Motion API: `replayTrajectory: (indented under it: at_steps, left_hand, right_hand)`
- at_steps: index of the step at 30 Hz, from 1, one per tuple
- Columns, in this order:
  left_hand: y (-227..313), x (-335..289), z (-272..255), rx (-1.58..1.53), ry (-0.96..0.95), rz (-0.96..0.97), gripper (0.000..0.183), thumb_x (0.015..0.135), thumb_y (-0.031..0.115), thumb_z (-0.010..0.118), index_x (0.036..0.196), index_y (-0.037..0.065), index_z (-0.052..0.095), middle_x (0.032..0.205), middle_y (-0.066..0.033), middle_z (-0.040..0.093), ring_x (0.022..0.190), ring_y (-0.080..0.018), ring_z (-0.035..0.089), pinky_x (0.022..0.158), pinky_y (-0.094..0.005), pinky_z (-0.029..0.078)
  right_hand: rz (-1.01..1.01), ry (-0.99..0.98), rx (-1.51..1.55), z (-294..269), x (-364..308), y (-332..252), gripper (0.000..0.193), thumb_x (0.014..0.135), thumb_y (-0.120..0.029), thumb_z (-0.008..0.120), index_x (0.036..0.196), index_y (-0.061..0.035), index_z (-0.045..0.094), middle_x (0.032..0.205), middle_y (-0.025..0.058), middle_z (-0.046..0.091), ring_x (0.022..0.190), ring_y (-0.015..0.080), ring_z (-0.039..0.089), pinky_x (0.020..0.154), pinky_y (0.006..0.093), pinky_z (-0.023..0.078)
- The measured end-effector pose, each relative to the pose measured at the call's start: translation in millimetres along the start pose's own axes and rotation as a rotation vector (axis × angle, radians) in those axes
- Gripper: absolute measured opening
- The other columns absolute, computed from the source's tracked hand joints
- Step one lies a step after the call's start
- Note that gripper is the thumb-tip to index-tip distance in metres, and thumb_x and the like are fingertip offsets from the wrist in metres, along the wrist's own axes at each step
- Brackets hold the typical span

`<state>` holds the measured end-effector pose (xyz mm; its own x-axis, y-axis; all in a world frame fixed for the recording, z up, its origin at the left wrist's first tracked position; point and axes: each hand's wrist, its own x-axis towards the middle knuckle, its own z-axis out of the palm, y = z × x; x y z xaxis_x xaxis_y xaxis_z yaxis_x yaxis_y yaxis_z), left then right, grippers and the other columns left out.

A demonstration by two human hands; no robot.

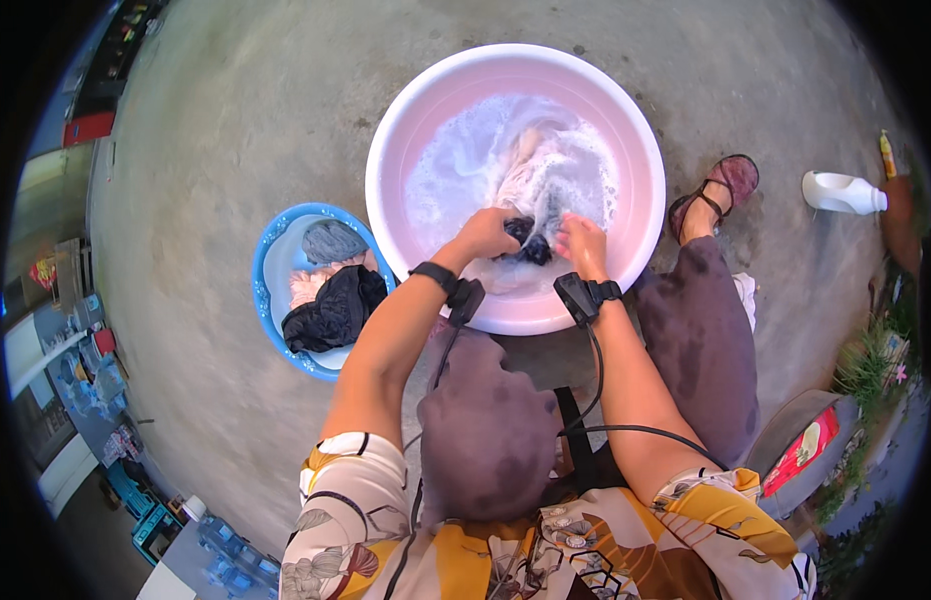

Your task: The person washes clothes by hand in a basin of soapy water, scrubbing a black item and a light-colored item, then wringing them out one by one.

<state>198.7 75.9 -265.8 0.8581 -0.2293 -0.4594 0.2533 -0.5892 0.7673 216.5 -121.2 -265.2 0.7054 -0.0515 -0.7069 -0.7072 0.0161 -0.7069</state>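
A large pink basin (425,110) of soapy water stands on the concrete floor in front of me. Pale clothes (530,165) float in the suds. Both hands work at the near side of the basin. My left hand (488,233) and my right hand (582,243) are each closed on the same small dark garment (530,243), which is bunched between them at the water's surface. Black wrist devices with cables sit on both forearms.
A blue basin (268,250) to the left holds grey, pink and black clothes. A white detergent bottle (842,192) lies at the far right. My sandalled foot (712,195) rests beside the pink basin. A red packet (803,450) lies at lower right.
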Motion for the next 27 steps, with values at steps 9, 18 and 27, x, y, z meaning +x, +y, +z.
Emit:
replayTrajectory:
  at_steps: [9, 18, 27]
  left_hand:
    - [151, -91, -63, -0.003, 0.166, 0.393, 0.024, 0.06, 0.008, 0.07, 0.076, 0.002, 0.054, 0.084, -0.0125, 0.057, 0.076, -0.023, 0.059, 0.067, -0.0321, 0.046]
    - [108, -47, -57, -0.129, 0.671, 0.164, 0.031, 0.075, 0.031, 0.064, 0.077, 0.001, 0.059, 0.069, -0.0194, 0.06, 0.064, -0.0359, 0.06, 0.059, -0.0398, 0.047]
    - [-37, -11, -25, 0.265, 0.654, -0.192, 0.047, 0.073, 0.018, 0.069, 0.113, 0.006, 0.048, 0.115, -0.0253, 0.052, 0.095, -0.0425, 0.056, 0.075, -0.048, 0.047]
  right_hand:
    - [0.243, -0.706, 0.425, 40, -53, -88, 0.044, 0.088, -0.041, 0.053, 0.11, -0.0032, 0.056, 0.096, 0.0096, 0.058, 0.084, 0.0172, 0.059, 0.072, 0.0288, 0.049]
    - [0.133, -0.392, 0.72, 75, -60, -70, 0.026, 0.089, -0.022, 0.05, 0.107, -0.0051, 0.057, 0.097, 0.007, 0.06, 0.086, 0.0197, 0.062, 0.075, 0.0338, 0.051]
    - [0.136, -0.123, 0.069, 48, -36, -38, 0.076, 0.081, -0.034, 0.062, 0.142, -0.015, 0.022, 0.139, 0.0171, 0.034, 0.125, 0.039, 0.036, 0.094, 0.0611, 0.034]
